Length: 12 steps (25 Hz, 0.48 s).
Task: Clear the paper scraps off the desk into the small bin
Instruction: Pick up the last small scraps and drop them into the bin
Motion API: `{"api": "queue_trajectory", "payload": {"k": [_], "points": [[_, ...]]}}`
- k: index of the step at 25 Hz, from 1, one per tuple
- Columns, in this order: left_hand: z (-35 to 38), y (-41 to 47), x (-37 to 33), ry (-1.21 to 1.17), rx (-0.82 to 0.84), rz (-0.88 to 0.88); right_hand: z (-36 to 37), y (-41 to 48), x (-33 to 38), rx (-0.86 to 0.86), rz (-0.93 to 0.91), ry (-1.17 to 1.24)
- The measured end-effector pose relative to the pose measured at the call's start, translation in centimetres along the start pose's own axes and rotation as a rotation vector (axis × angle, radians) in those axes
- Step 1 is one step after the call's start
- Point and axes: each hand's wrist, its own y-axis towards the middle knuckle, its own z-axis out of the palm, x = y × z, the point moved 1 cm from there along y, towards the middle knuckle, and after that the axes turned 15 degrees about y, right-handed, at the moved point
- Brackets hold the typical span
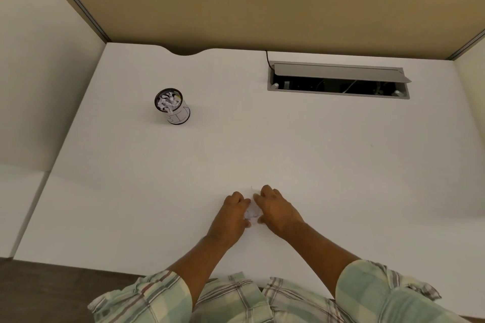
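Near the front edge of the white desk (pixel 315 155), my left hand (pixel 232 215) and my right hand (pixel 278 211) are cupped together around a small clump of white paper scraps (pixel 251 214). Fingers of both hands curl in against the paper, and most of it is hidden between the palms. A small black mesh bin (pixel 173 107) with a white paper label stands upright at the far left of the desk, well away from my hands. Several crumpled white scraps fill it near the rim.
An open grey cable hatch (pixel 338 78) is sunk into the desk at the back right, with a black cord running out of its left corner. Tan partition panels (pixel 236 0) close off the back and sides. A second white surface (pixel 23 204) adjoins on the left.
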Motion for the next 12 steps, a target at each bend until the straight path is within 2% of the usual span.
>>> {"api": "queue_trajectory", "payload": {"k": [1,4,12], "points": [[0.0,-0.1,-0.1,-0.013,0.002,-0.005,0.2,0.0,0.3,-0.019,-0.003,0.01],[0.2,-0.3,-0.4,-0.012,-0.135,-0.054,1.0,-0.2,1.0,-0.045,-0.006,0.022],[0.2,0.0,-1.0,-0.189,-0.068,-0.219,0.6,0.7,1.8,-0.033,0.151,0.153]]}}
